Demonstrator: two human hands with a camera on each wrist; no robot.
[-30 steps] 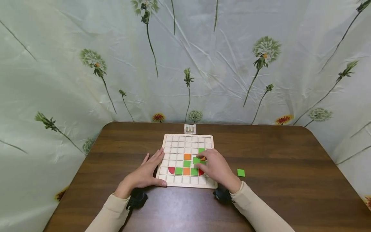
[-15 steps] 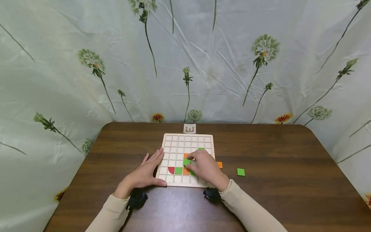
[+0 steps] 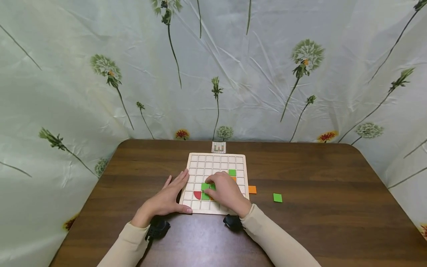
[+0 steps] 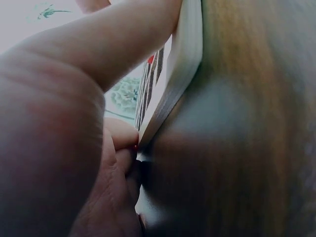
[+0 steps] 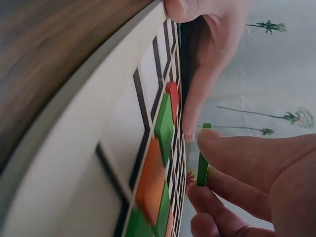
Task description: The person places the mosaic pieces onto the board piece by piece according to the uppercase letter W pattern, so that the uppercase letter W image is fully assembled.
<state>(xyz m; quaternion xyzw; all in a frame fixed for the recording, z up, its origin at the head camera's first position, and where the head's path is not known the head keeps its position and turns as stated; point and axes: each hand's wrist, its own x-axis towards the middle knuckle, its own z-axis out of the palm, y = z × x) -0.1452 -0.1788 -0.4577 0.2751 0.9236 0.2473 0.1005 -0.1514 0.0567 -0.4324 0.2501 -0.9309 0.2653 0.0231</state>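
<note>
My right hand pinches a green square tile between thumb and fingers. In the right wrist view the held tile shows edge-on, raised off the board. Beneath it is a cream gridded board, with a red rounded tile, a green tile and an orange tile along its near part. Another green tile sits farther up on the right. My left hand rests along the board's left edge, fingers straight, thumb at the near corner. Some tiles are hidden under my right hand.
A loose orange tile lies right beside the board's right edge. Farther right on the brown table is a green tile. A small card with a printed grid lies behind the board, before a flowered cloth.
My right hand has moved left across the board with the green tile pinched, uncovering the orange tile beside the right edge. The left hand has stayed in place.
</note>
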